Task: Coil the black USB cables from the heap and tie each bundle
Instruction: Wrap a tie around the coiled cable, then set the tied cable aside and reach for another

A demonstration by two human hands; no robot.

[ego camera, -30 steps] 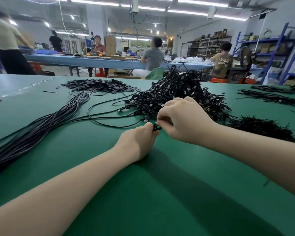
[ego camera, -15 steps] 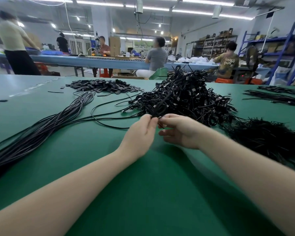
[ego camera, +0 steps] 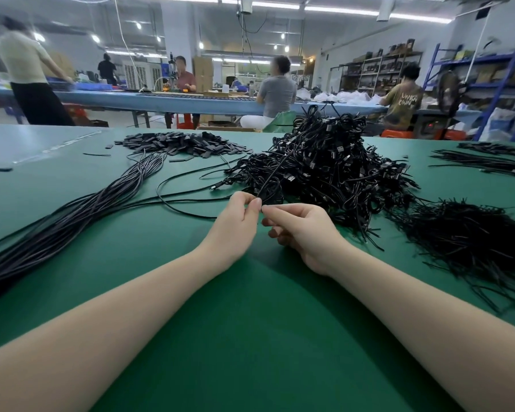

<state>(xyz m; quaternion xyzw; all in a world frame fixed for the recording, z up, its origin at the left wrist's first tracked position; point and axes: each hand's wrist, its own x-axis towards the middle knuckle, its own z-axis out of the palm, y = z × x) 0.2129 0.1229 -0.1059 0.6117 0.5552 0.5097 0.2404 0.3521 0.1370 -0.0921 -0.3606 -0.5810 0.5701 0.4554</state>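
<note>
You are seated at a wide green surface (ego camera: 250, 337) in a lit workshop, with a long blue table (ego camera: 167, 102) across the aisle where several people sit or stand working, and blue shelving (ego camera: 506, 72) along the right wall.

Your left hand (ego camera: 235, 224) and right hand (ego camera: 304, 233) meet near the middle of the surface, fingertips almost touching. Your left hand pinches a thin black cable (ego camera: 275, 171) between thumb and forefinger; the strand rises from that pinch up and away toward the heap. Your right hand has its fingers curled, index and thumb drawn together right at the same spot; whether it actually holds the strand or a tie cannot be made out.

Just beyond your fingers stands the heap of coiled black USB cables (ego camera: 324, 165), piled high, its near edge all but touching your left hand's fingertips. One loose cable loop (ego camera: 185, 203) lies flat on the surface to the left of your hands. Further left, a long bundle of straight cables (ego camera: 81, 215) runs diagonally from the near left edge toward the far side. Behind it lies a flat pile of small black pieces (ego camera: 182, 144). To your right sits a bushy heap of thin black ties (ego camera: 470, 242), and more cables (ego camera: 485, 162) lie at the far right.
</note>
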